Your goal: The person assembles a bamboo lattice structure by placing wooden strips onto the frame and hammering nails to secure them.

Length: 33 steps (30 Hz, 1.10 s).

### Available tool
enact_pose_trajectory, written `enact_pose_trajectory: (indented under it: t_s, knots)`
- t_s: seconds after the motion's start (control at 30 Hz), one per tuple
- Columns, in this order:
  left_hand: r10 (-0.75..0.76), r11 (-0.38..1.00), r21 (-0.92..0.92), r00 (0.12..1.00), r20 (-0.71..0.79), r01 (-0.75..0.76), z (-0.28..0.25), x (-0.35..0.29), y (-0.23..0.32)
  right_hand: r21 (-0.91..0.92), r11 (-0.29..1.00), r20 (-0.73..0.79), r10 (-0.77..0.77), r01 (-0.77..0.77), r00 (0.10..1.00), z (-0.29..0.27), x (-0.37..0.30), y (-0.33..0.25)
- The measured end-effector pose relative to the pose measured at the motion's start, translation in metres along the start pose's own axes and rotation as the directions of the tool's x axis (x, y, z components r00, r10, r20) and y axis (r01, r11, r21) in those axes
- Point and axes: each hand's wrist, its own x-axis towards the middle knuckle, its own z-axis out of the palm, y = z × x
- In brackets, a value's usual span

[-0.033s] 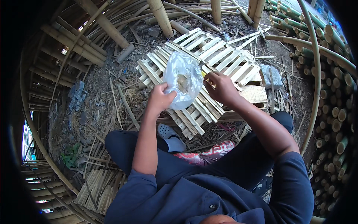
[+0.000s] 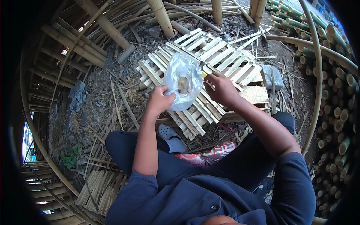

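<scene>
A clear plastic bag (image 2: 176,69) with a few small pale brown things (image 2: 182,85) inside is spread with its mouth facing up. My left hand (image 2: 161,99) is closed on its near left edge, thumb against the plastic. At the bag's right edge my right hand (image 2: 221,88) has its fingers bent together in a pinch on the rim. A small yellow thing (image 2: 204,74) shows beside those fingers; its kind I cannot make out. Under the bag lies a stack of slatted bamboo panels (image 2: 221,56).
A grey stone block (image 2: 272,77) stands right of the panels. Cut green bamboo poles (image 2: 337,112) are piled at the right. Bamboo posts (image 2: 160,17) rise at the back. Split bamboo strips (image 2: 101,187) lie at lower left. A grey clog (image 2: 168,133) and a printed red-and-white sack (image 2: 206,153) are near my legs.
The bag and my left hand have shifted very slightly. My right hand stays at the bag's right edge.
</scene>
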Motion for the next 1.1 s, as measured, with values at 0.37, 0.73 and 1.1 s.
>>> enact_pose_trajectory:
  t_s: [0.37,0.73,1.1]
  knots:
    - [-0.055,0.967,-0.245,0.994,0.095,0.077,-0.008,-0.006,-0.005,-0.137,0.908,0.211,-0.364,0.396,0.907,0.03,0.009,-0.008]
    - [-0.016,0.99,-0.135,0.995,0.102,0.03,-0.005,-0.008,-0.001,-0.267,0.954,0.146,-0.1,0.137,0.984,0.062,0.017,-0.012]
    - [-0.042,0.987,-0.149,0.995,0.093,0.055,-0.01,-0.006,-0.002,-0.117,0.993,0.256,0.02,0.01,0.966,0.089,0.034,-0.017]
